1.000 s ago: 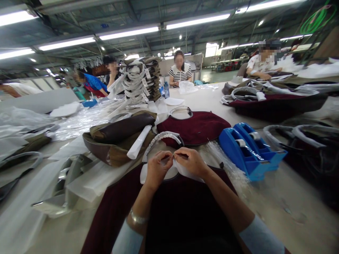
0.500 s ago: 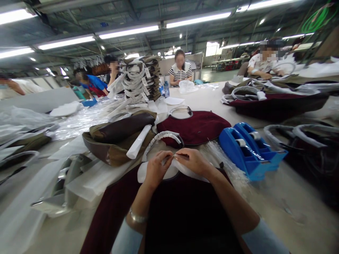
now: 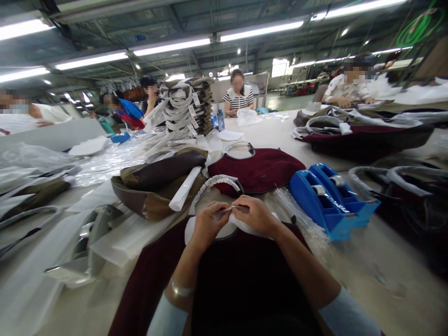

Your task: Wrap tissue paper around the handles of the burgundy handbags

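Observation:
A dark burgundy bag (image 3: 154,266) lies right in front of me, partly hidden by my forearms. White foam sheet (image 3: 190,227) shows at its top opening, under and beside my hands. My left hand (image 3: 209,221) and my right hand (image 3: 256,214) meet there with fingertips almost touching. Both are closed in a pinch on a thin, pale, strip-like edge, which looks like part of the foam sheet; the fingers hide most of it. Just beyond them arches a bag handle (image 3: 210,181) in gathered white wrapping.
A blue tape dispenser (image 3: 315,200) stands right, a grey one (image 3: 87,247) left. Behind lie an olive-brown bag (image 3: 154,186) and another burgundy bag (image 3: 259,168). A tall bag stack (image 3: 189,105) rises farther back. More bags (image 3: 367,135) lie right. Several co-workers sit around.
Both hands stay together at the same spot. Their fingers have shifted slightly, and more of the thin strip shows between them. The view has moved a little.

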Demonstrator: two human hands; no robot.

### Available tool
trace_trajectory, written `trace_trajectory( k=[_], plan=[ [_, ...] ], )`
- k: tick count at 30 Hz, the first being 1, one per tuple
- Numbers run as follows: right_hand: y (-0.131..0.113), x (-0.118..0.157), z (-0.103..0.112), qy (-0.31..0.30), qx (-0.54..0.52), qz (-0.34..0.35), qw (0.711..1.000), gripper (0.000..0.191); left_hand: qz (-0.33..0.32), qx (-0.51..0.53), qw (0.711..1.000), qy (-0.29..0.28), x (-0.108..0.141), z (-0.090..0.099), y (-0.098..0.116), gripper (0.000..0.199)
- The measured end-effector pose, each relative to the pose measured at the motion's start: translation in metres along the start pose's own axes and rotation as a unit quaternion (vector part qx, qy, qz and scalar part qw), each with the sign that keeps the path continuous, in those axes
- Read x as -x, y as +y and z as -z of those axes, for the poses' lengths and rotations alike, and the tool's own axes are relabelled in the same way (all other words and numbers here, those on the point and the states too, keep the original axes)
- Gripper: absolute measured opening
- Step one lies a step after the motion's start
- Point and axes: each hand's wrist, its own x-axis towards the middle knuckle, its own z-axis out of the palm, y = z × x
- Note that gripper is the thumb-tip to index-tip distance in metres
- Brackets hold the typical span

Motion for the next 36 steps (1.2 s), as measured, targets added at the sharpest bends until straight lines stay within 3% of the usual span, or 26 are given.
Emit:
trace_trajectory(
  k=[8,16,25,36],
  plan=[
    [0.005,-0.002,-0.003,-0.020,-0.038,-0.066,0.997,0.019,-0.025,-0.041,0.999,-0.005,0.001,0.000,0.001,0.009],
    [0.006,0.003,0.007,-0.045,0.047,-0.034,0.997,0.016,-0.023,-0.037,0.999,-0.022,0.000,0.003,-0.004,0.010],
    [0.004,0.003,0.005,-0.037,0.035,0.000,0.999,0.015,-0.012,-0.057,0.998,-0.039,0.001,0.004,-0.004,0.012],
    [0.001,-0.001,-0.001,-0.026,-0.031,-0.072,0.997,0.019,-0.026,-0.057,0.998,-0.030,0.002,0.003,0.002,0.010]
  ],
)
